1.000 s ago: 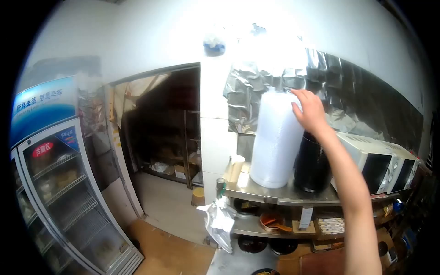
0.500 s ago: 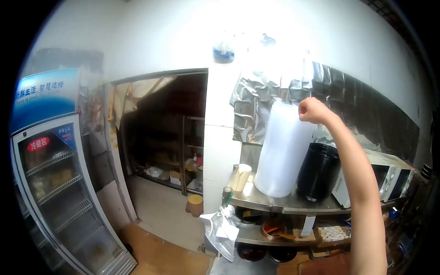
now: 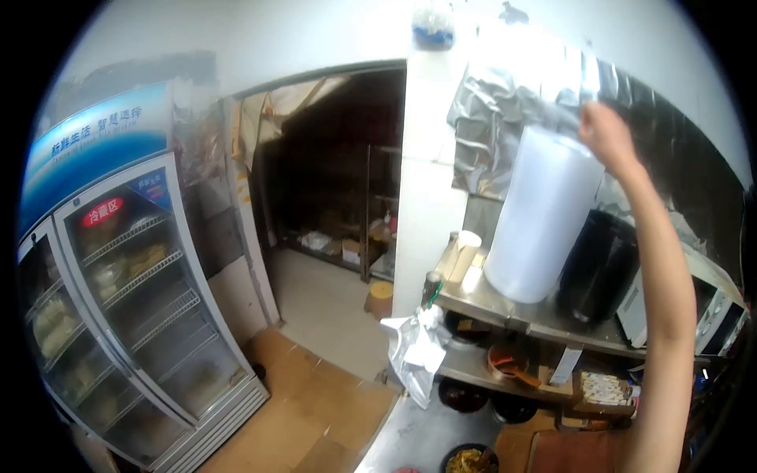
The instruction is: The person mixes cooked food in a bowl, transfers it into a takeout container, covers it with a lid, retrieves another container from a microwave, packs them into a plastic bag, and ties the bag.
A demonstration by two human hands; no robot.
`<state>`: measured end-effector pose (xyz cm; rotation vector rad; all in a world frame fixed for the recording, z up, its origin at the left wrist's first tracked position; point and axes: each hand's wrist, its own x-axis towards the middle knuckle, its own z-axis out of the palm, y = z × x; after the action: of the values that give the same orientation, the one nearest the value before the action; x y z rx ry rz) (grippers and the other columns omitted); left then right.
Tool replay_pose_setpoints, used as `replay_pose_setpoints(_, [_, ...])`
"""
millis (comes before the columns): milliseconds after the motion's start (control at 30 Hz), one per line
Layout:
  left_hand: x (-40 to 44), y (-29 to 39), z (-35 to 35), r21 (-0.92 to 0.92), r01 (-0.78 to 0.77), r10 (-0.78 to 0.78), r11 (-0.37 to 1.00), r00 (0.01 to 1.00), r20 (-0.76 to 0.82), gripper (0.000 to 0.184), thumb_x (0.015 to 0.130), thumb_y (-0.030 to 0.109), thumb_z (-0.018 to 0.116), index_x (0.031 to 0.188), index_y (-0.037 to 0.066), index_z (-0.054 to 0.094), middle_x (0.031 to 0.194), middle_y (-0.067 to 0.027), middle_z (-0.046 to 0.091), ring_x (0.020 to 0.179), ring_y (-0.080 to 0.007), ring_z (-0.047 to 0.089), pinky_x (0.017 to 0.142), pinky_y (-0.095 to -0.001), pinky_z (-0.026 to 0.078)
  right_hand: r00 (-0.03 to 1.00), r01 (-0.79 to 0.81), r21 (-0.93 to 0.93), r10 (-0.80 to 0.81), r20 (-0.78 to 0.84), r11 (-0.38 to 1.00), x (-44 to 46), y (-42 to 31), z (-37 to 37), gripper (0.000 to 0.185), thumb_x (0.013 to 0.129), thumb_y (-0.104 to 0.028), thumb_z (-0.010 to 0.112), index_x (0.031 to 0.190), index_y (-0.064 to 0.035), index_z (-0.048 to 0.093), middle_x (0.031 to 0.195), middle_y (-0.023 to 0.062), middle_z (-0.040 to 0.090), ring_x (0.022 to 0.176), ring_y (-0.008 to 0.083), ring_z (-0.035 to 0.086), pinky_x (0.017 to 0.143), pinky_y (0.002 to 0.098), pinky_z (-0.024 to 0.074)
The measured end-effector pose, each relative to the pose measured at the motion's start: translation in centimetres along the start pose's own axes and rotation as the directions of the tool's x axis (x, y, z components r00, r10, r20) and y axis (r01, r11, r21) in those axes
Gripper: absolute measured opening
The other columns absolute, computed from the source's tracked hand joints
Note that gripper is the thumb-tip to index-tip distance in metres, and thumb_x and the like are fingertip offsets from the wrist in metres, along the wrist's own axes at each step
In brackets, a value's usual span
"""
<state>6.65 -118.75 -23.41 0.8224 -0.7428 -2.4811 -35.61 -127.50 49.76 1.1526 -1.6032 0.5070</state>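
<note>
My right hand is raised at the upper right, fingers curled closed. It is at the top right edge of a tall white translucent cylinder, which could be a stack of plastic containers or a roll. Whether the fingers grip its edge or something else cannot be made out. The cylinder stands upright on a metal shelf. Right beside it is a black stack of round containers, below my forearm. My left hand is out of view.
A microwave sits right of the black stack. A white plastic bag hangs at the shelf's left corner. Below are a bowl with an orange ladle and a bowl of food. A glass-door fridge stands left of an open doorway.
The view has turned left and downward, bringing more of the fridge and lower counter into sight. My closed right hand is slightly higher against the cylinder's top; the cylinder stays on the shelf.
</note>
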Motion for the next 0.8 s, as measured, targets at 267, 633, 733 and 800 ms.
replay_pose_setpoints(267, [0.4,2.2,4.8,0.213,0.142,-0.108,0.967,0.981,-0.163,0.043,0.107,0.035,0.043,0.13,0.001,0.056,0.129,-0.0149,0.064,0.12,-0.0274,0.06,0.102,-0.0425,0.048,0.918,0.385,0.472,-0.279,-0.281,0.793,-22.4,-6.1,-11.5,0.027,0.082,-0.003,0.067,0.109,-0.0068,0.067,0.089,0.0087,0.069,0.075,0.0194,0.066,0.071,0.0315,0.055])
replay_pose_setpoints(633, [8.5,2.7,13.8,-0.141,0.144,-0.143,0.979,0.99,0.018,0.041,0.105,0.029,0.047,0.138,0.005,0.048,0.13,-0.0165,0.062,0.116,-0.0274,0.063,0.098,-0.0405,0.051,0.421,-0.899,0.257,0.54,0.728,0.354,-67.5,-13.6,1.6,0.037,0.092,-0.012,0.065,0.128,-0.0054,0.059,0.106,0.0137,0.059,0.077,0.0224,0.061,0.072,0.0343,0.0502])
replay_pose_setpoints(733, [11.1,-1.4,13.8,0.446,0.107,-0.069,0.889,0.992,-0.101,0.033,0.103,0.014,0.053,0.135,0.007,0.05,0.109,-0.009,0.067,0.089,-0.0148,0.064,0.077,-0.031,0.05,0.316,-0.895,0.042,0.563,0.764,0.445,-74.3,-13.1,2.3,0.04,0.097,-0.025,0.061,0.132,-0.0067,0.056,0.118,0.0196,0.053,0.094,0.0349,0.059,0.085,0.0449,0.048])
replay_pose_setpoints(800, [13.2,-5.6,12.3,0.591,0.037,-0.001,0.806,0.998,-0.062,0.03,0.102,0.012,0.056,0.131,0.004,0.054,0.102,-0.0097,0.068,0.084,-0.0146,0.064,0.07,-0.0274,0.049,0.322,-0.84,-0.047,0.566,0.759,0.541,-76.1,-12.9,2.2,0.042,0.098,-0.03,0.059,0.133,-0.0064,0.056,0.119,0.0207,0.052,0.102,0.0375,0.057,0.09,0.0477,0.0459])
